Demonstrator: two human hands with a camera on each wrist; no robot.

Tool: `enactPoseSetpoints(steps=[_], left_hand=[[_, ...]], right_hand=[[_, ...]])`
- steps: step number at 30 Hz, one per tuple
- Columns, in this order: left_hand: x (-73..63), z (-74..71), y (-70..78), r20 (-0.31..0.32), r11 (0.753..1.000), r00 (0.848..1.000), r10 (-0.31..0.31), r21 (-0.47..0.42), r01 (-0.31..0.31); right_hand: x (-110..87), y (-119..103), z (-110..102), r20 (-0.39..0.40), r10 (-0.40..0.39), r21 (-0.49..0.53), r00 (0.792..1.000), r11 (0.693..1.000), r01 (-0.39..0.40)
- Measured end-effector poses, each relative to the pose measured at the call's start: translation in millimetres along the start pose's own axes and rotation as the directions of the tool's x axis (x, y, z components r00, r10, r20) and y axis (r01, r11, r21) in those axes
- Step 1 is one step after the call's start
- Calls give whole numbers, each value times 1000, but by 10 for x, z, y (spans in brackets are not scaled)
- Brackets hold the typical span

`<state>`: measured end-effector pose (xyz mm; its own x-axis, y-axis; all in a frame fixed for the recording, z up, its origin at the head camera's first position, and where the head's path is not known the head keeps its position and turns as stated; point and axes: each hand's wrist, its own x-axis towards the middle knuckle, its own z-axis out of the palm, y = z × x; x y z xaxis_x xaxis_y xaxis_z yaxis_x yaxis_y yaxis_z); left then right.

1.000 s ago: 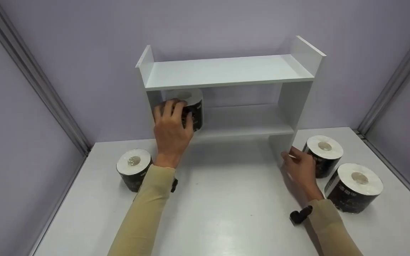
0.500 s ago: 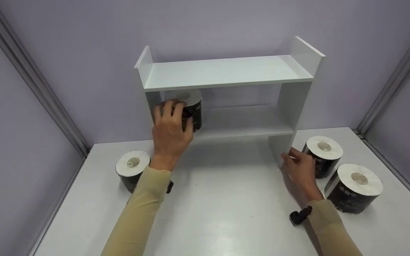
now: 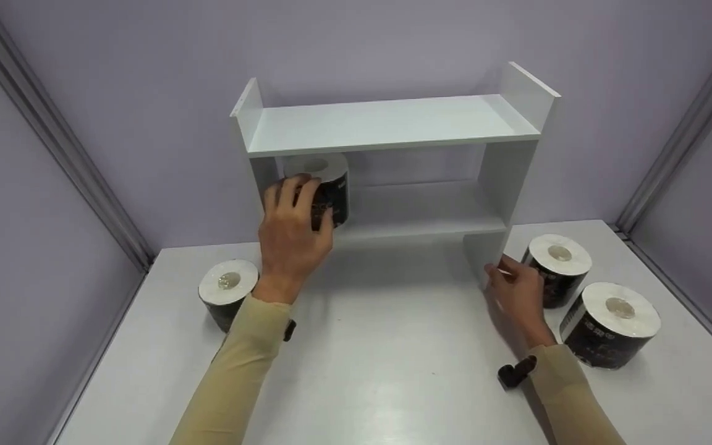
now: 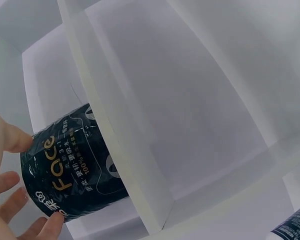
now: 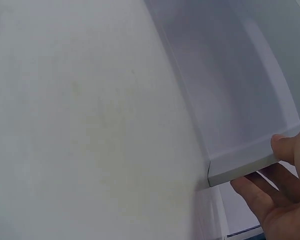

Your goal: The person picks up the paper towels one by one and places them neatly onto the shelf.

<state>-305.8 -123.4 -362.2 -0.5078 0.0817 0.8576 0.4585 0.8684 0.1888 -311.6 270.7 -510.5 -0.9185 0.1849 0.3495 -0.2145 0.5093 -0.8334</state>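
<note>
A toilet roll [image 3: 336, 194] in a dark wrapper, white on top, stands at the left end of the middle board of a white shelf unit [image 3: 393, 127]. My left hand [image 3: 290, 238] holds it from the front, thumb to the right, fingers over the upper front. In the left wrist view the wrapper of this toilet roll [image 4: 72, 165] reads "Face", and my thumb and fingertips lie at its near end. Low on the right, my right hand [image 3: 518, 293] pinches the unit's side panel [image 5: 245, 167] between thumb and fingers.
Another toilet roll [image 3: 228, 290] stands on the white table [image 3: 387, 364], left of the unit, partly behind my left forearm. Two more stand on the right, a rear roll [image 3: 557, 269] close to my right hand and a front roll [image 3: 609, 324]. Walls [image 3: 387, 43] enclose the table.
My left thumb has slid slightly down the roll's front, and the left forearm has shifted a little left. The right hand keeps its place on the panel. The view has drifted slightly.
</note>
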Motion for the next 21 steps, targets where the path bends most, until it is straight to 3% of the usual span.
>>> enactPoseSetpoints(steps=[11, 21], left_hand=[[-44, -95, 29, 14, 1000, 1000, 21, -10, -21], [-258, -269, -17, 36, 1000, 999, 26, -10, -25]], right_hand=[[39, -36, 27, -13, -9, 5, 1000, 1000, 9], [52, 4, 81, -32, -14, -1, 999, 1000, 14]])
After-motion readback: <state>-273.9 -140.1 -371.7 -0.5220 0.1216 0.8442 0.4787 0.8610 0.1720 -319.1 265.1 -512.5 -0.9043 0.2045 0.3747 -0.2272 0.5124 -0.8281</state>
